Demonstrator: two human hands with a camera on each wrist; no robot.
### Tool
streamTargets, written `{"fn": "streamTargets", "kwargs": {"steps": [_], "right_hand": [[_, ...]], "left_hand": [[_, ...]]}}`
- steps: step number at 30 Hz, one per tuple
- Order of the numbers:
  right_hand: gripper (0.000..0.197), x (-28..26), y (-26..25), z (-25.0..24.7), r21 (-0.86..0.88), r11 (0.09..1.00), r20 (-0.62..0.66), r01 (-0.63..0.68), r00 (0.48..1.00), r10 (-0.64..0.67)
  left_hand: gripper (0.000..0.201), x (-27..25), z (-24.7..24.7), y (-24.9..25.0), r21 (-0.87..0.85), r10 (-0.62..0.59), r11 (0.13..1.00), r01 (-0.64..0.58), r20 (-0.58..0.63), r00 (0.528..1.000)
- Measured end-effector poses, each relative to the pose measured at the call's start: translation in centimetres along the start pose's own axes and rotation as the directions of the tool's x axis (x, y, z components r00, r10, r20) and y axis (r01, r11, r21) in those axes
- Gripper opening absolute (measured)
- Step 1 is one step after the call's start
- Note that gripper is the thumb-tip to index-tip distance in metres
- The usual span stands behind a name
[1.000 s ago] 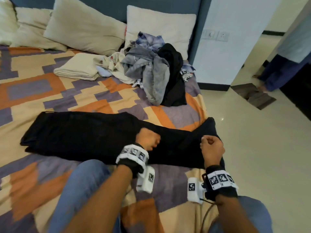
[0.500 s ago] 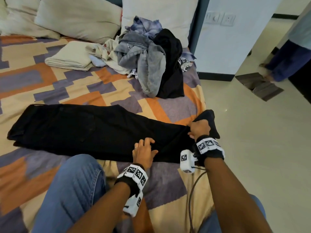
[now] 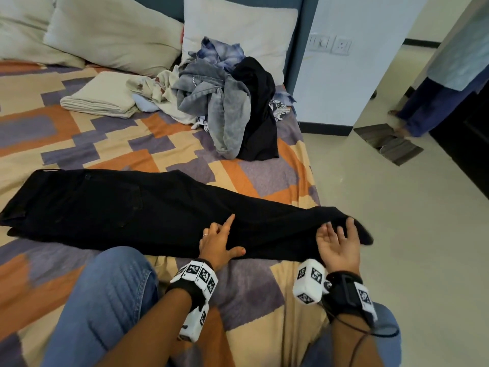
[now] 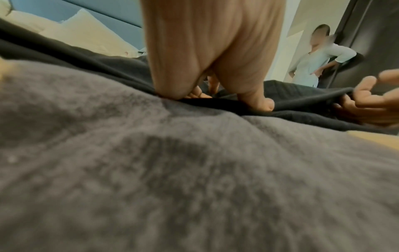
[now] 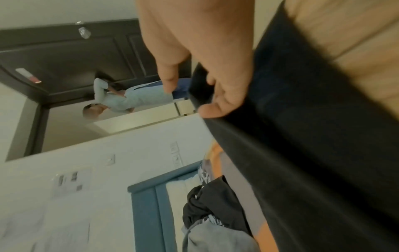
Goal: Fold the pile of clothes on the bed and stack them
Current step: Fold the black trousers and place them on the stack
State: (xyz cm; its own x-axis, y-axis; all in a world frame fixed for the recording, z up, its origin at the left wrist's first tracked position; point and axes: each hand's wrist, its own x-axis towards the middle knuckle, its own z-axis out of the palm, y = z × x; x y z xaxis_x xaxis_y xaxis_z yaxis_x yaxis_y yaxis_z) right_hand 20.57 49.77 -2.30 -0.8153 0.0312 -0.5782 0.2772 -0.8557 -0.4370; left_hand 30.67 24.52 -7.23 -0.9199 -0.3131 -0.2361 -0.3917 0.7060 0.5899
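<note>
Black trousers lie folded lengthwise across the patterned bed cover. My left hand rests on their near edge around the middle, index finger straight and thumb spread; in the left wrist view its fingertips press into the dark cloth. My right hand lies palm up at the leg end by the bed's right edge, fingers spread with their tips under the hem. The unfolded pile of grey, black and blue clothes sits at the back. A folded cream item lies left of it.
Pillows line the headboard. My knee in blue jeans is on the bed at the front left. The bed's right edge drops to a tiled floor. A person stands by the dark door at the right.
Both hands were curled on the trousers' leg end. The right hand has let go and turned palm up under the hem. The left hand has opened and now rests flat.
</note>
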Motion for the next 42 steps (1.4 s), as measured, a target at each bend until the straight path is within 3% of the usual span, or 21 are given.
{"fn": "streamTargets", "kwargs": {"steps": [2, 4, 6, 8, 11, 12, 14, 17, 19, 23, 24, 27, 30, 34, 37, 40, 42], "right_hand": [[0.053, 0.5, -0.4, 2.0, -0.187, 0.982, -0.058, -0.031, 0.998, 0.021], [0.04, 0.6, -0.3, 3.4, -0.407, 0.911, -0.11, -0.07, 0.994, 0.027], [0.026, 0.9, -0.3, 4.0, -0.468, 0.877, -0.167, -0.112, 0.985, 0.037], [0.028, 1.1, -0.5, 4.1, -0.375, 0.913, -0.166, -0.163, 0.98, 0.106], [0.051, 0.4, -0.8, 3.6, -0.148, 0.974, 0.063, -0.173, 0.981, 0.184], [0.053, -0.2, -0.7, 3.6, -0.091, 0.985, 0.161, -0.148, 0.974, 0.162], [0.037, -0.9, -0.6, 3.2, 0.018, 0.998, 0.294, -0.06, 0.954, 0.052], [0.03, -1.0, -0.7, 1.9, 0.071, 0.995, 0.341, 0.073, 0.936, -0.093], [0.034, -0.1, -0.7, 0.0, 0.028, 0.997, 0.263, 0.076, 0.961, -0.081], [0.099, 1.6, -1.1, -4.9, 0.016, 0.993, 0.088, -0.119, 0.989, 0.117], [0.098, 2.0, -1.3, -5.6, 0.02, 0.99, 0.048, -0.143, 0.989, 0.142], [0.053, 2.5, -2.0, -5.2, -0.105, 0.982, -0.093, -0.155, 0.985, 0.146], [0.028, 3.1, -2.9, -3.7, -0.185, 0.972, -0.179, -0.142, 0.978, 0.109], [0.04, 4.6, -3.6, -5.1, -0.232, 0.973, -0.19, -0.001, 0.981, -0.044], [0.077, 7.1, -3.1, -8.6, -0.197, 0.971, -0.165, -0.136, 0.981, 0.103], [0.041, 3.6, -3.2, -7.9, -0.271, 0.945, -0.293, -0.184, 0.951, 0.101], [0.028, 1.7, -3.3, -6.9, -0.263, 0.947, -0.314, -0.186, 0.944, 0.099]], "left_hand": [[0.094, -0.3, 0.1, 0.3, 0.026, 0.003, 1.0, -0.002, -0.007, 1.0], [0.086, -0.6, 0.2, 0.6, 0.083, 0.021, 0.996, -0.019, -0.022, 1.0], [0.076, -0.9, 0.4, 0.8, 0.143, 0.051, 0.989, -0.045, -0.043, 0.998], [0.074, -1.1, 0.5, 0.9, 0.162, 0.064, 0.985, -0.054, -0.058, 0.996], [0.071, -0.9, -0.2, 1.5, 0.214, 0.113, 0.972, -0.095, -0.075, 0.991], [0.068, -1.0, -0.5, 1.8, 0.239, 0.139, 0.965, -0.111, -0.104, 0.985], [0.064, -1.2, -1.4, 2.2, 0.236, 0.187, 0.961, -0.143, -0.177, 0.966], [0.076, -1.3, -2.1, 2.2, 0.189, 0.234, 0.962, -0.198, -0.191, 0.953], [0.083, -1.5, -1.9, 1.9, 0.259, 0.241, 0.944, -0.205, -0.118, 0.963], [0.079, -2.0, 0.2, 1.0, 0.482, 0.181, 0.863, -0.151, -0.015, 0.983], [0.078, -2.1, 0.6, 1.0, 0.497, 0.172, 0.857, -0.136, -0.026, 0.985], [0.08, -2.3, 1.0, 1.2, 0.542, 0.159, 0.83, -0.132, -0.003, 0.987], [0.081, -2.6, 1.0, 1.5, 0.588, 0.166, 0.796, -0.143, 0.015, 0.986], [0.08, -2.6, 1.3, 1.5, 0.628, 0.161, 0.763, -0.152, 0.043, 0.986], [0.077, -2.6, 1.6, 1.8, 0.64, 0.163, 0.754, -0.148, 0.036, 0.986], [0.075, -2.8, 1.9, 1.9, 0.654, 0.144, 0.745, -0.132, 0.036, 0.989], [0.075, -2.9, 1.9, 2.0, 0.664, 0.134, 0.737, -0.127, 0.04, 0.99]]}}
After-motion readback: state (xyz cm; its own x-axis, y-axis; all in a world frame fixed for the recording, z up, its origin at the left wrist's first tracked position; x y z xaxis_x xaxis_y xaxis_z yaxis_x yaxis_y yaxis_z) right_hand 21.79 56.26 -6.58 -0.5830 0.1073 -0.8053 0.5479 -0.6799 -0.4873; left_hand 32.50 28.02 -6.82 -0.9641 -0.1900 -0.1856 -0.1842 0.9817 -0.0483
